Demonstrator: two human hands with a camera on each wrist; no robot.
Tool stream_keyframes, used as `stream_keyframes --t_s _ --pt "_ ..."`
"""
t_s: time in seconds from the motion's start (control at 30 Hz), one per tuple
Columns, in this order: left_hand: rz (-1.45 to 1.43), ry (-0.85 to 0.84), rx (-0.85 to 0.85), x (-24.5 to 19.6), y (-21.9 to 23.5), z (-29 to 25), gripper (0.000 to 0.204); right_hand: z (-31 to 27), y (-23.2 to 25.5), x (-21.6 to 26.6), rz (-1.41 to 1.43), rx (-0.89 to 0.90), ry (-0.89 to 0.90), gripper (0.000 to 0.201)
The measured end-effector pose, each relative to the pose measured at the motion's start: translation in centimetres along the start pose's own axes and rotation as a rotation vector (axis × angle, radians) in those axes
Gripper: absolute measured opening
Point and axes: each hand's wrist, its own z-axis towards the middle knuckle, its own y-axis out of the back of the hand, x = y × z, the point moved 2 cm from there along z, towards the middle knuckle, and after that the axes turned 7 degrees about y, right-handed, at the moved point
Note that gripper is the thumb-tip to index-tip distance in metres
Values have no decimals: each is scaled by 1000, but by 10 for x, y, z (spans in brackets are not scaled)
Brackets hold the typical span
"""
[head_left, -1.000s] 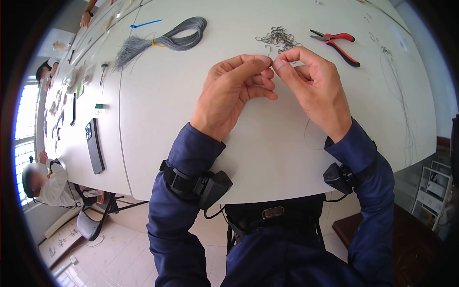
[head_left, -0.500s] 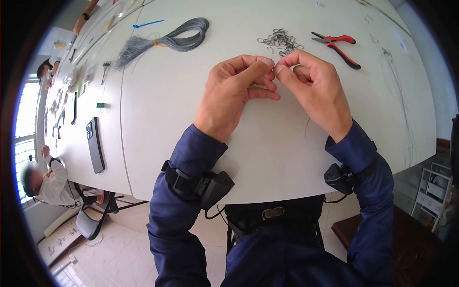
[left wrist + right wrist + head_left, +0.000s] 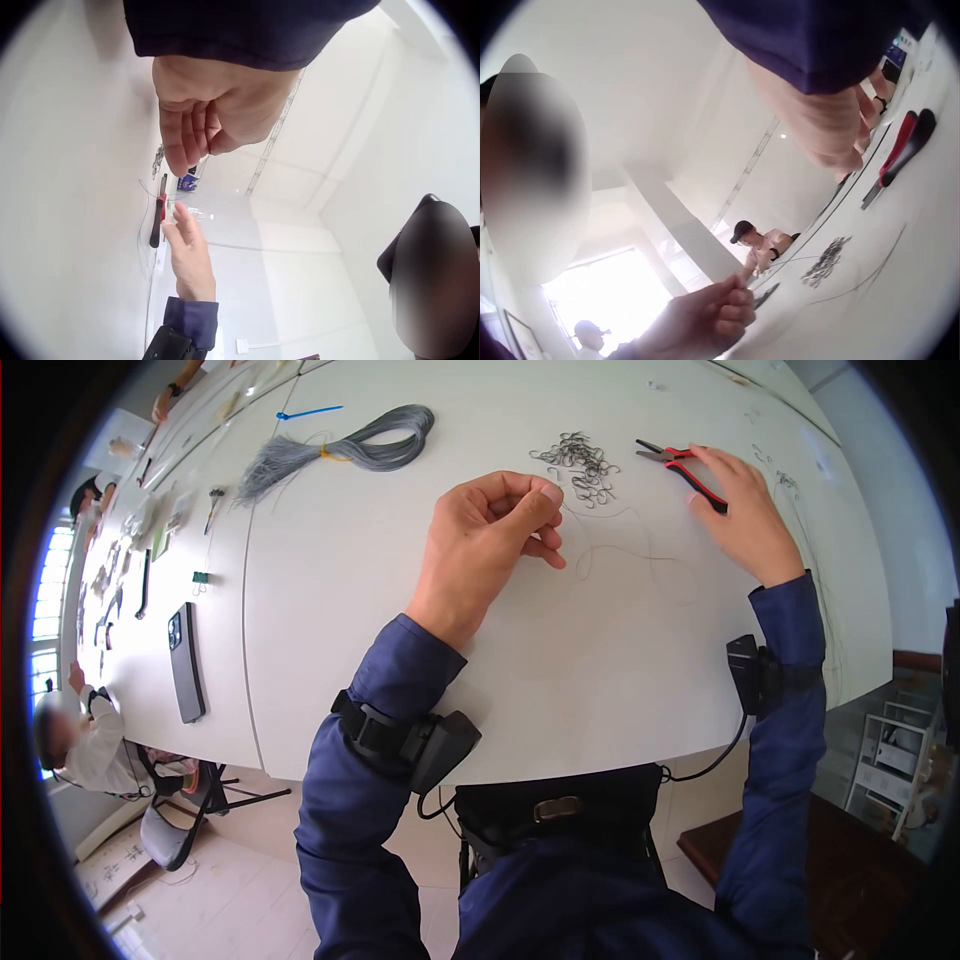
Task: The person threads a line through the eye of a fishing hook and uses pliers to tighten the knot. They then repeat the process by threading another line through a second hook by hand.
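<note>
Grey line [image 3: 650,556] trails across counter [image 3: 560,660] from left hand [image 3: 490,540], thumb and fingers pinching it; likely light, springy, slippery, best pinched near tip. Right hand [image 3: 748,520], fingers extended, holding nothing, hovers by pliers [image 3: 690,475], likely stiff, best gripped by handles [image 3: 712,496].

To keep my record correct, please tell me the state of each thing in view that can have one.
Left hand: pinching the strand
Strand: slack, curving
Right hand: not gripping the pliers
Pliers: lying, jaws apart
Hooks: loosely heaped
Bundle: tied
Phone: lying, camera up
Cable tie: straight, unfastened
Clip: too small to tell
</note>
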Motion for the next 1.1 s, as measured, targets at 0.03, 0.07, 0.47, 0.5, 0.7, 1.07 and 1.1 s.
stream_keyframes --t_s 0.03,0.07,0.47,0.5,0.7,1.07,1.1 --pt "13 -2 -6 -1 -1 -1 27 -1 0 -3 53 58 -77 49" --pt "13 -9 -8 -1 -1 -1 26 2 1 -1 107 115 -153 50" --pt "31 -71 2 -1 -3 -1 24 10 -22 -3 -31 23 -36 35" --pt "29 -74 2 0 -3 -1 24 9 -23 -4 -30 30 -47 33" --pt "55 -86 -5 0 -1 -1 25 8 19 48 270 -126 -121 28" --pt "59 -88 -32 0 0 -2 24 -9 26 134 632 65 -130 23" --pt "56 -85 -35 0 0 -2 25 -8 28 137 654 69 -145 23"
